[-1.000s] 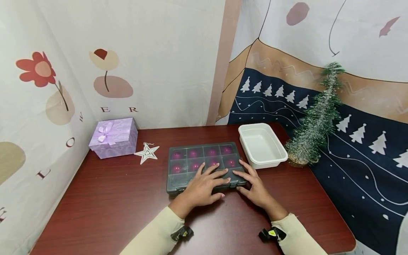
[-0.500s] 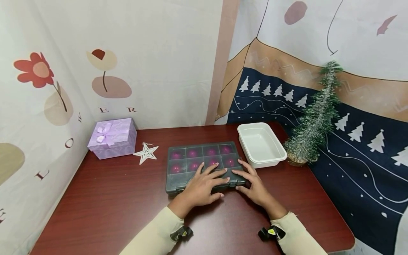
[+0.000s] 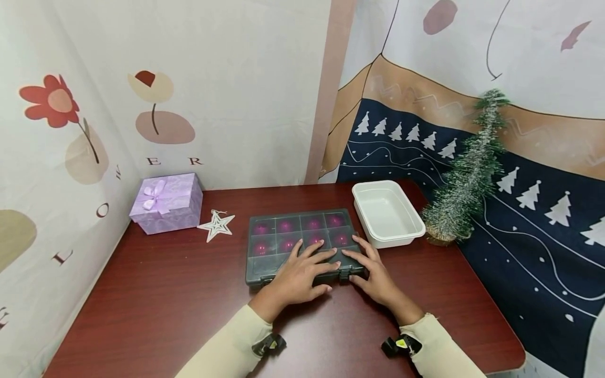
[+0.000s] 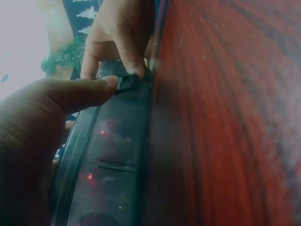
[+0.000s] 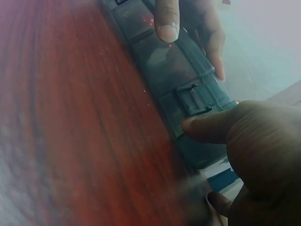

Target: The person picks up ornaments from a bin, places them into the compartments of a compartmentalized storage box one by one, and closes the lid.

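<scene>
A dark, see-through compartment box [image 3: 264, 265] lies on the table with its lid down. Several round purple-pink ornaments [image 3: 261, 248] show through the lid. My left hand [image 3: 299, 275] rests on the lid with spread fingers; its thumb extends past the front edge. My right hand [image 3: 378, 273] grips the box's front right corner, fingers over the lid and thumb at the front. That thumb is beside the front right latch [image 5: 195, 100], which tilts outward. Part of the lid is hidden beneath both hands.
Behind the box's right side stands a white plastic tub [image 3: 389, 241]. A small frosted artificial tree [image 3: 465, 184] is at the right. To the left are a white star ornament [image 3: 218, 226] and a purple gift box [image 3: 167, 205] with a bow.
The front right latch has swung outward beside my right thumb. My right hand has shifted very slightly; the left keeps its place on the lid.
</scene>
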`<act>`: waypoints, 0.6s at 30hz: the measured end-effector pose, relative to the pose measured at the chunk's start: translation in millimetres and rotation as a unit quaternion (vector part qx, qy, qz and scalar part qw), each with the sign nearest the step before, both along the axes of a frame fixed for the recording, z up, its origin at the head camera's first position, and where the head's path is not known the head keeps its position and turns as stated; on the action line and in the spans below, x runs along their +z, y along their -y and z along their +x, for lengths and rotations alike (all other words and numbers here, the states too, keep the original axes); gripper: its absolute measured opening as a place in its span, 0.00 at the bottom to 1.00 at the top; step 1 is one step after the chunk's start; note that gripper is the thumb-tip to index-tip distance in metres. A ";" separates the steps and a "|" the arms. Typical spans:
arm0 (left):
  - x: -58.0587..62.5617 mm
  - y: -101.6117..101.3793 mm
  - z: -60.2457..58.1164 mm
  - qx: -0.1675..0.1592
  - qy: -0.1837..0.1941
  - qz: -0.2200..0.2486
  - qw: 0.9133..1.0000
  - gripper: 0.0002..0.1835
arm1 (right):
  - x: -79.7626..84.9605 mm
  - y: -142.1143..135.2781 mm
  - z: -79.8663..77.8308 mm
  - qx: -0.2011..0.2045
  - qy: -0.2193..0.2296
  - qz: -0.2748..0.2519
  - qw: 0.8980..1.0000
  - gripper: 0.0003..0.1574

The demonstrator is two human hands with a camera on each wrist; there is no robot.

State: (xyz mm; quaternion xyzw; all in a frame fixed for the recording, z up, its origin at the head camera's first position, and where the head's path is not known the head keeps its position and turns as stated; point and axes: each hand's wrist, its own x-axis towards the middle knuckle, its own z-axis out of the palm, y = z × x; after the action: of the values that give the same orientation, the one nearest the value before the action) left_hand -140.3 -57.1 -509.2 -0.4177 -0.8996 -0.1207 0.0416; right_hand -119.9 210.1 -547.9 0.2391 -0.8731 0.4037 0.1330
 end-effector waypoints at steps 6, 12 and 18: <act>0.4 -0.5 -0.3 -0.006 -0.012 0.002 1.000 0.33 | 0.0 -2.9 0.3 0.011 0.001 0.002 1.000 0.50; -0.3 -0.2 -1.3 -0.007 -0.008 0.003 1.000 0.33 | -0.9 -6.4 0.0 0.013 0.002 -0.004 1.000 0.44; -0.7 0.5 -1.0 -0.005 -0.003 0.003 1.000 0.33 | -2.5 -5.5 -1.0 0.016 0.006 -0.012 1.000 0.37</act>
State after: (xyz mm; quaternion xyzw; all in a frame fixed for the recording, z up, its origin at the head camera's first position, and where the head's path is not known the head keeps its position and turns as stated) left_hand -141.3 -57.7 -509.9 -0.4222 -0.8970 -0.1225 0.0450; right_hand -121.0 215.6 -550.5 0.2492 -0.8651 0.4174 0.1240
